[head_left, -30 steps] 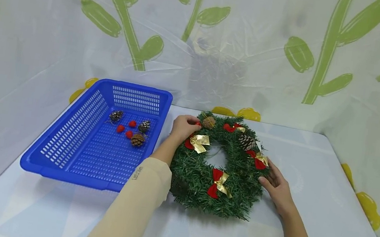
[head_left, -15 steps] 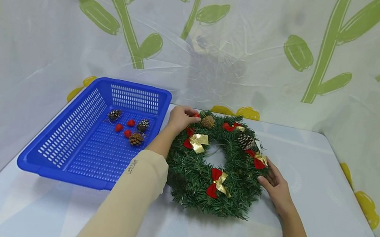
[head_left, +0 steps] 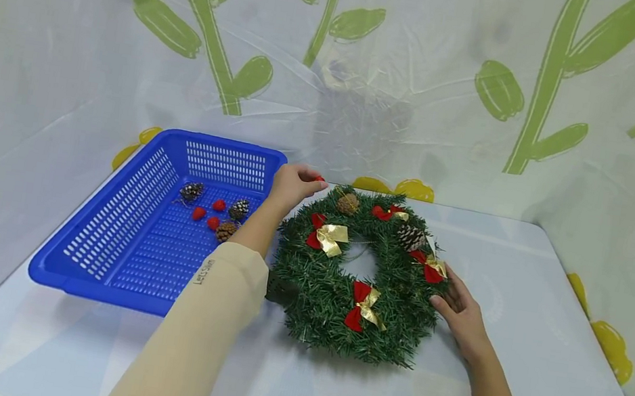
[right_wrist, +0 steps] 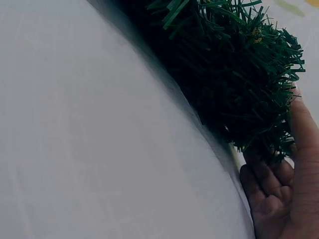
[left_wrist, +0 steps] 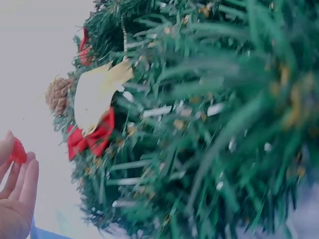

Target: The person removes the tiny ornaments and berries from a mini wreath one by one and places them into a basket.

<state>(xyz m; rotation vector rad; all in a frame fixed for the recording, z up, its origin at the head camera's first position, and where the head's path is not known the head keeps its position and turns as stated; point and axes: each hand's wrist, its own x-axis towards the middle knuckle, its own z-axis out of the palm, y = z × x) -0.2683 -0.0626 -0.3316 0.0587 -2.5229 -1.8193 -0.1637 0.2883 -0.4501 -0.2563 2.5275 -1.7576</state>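
Note:
A green wreath [head_left: 306, 272] with red and gold bows, a brown pine cone [head_left: 347, 203] and a white-tipped pine cone [head_left: 411, 237] lies flat on the table. My left hand [head_left: 290, 187] pinches a small red berry-like decoration [left_wrist: 18, 151] between thumb and fingers, just off the wreath's upper left edge. At the wreath's right side, my right hand [head_left: 463, 315] grips the rim. Its thumb lies against the greenery while the other fingers [right_wrist: 269, 179] curl in under the edge, partly hidden by the needles.
On the left stands a blue plastic basket [head_left: 88, 290] holding several small red decorations [head_left: 199, 213] and pine cones [head_left: 192, 191]. My left forearm crosses over its right side. A curtain [head_left: 411, 68] printed with green leaves hangs behind the table [head_left: 528, 270].
My left hand has drawn back from the wreath's upper left, moving left and away with the red decoration. My right hand has stayed at the wreath's right edge.

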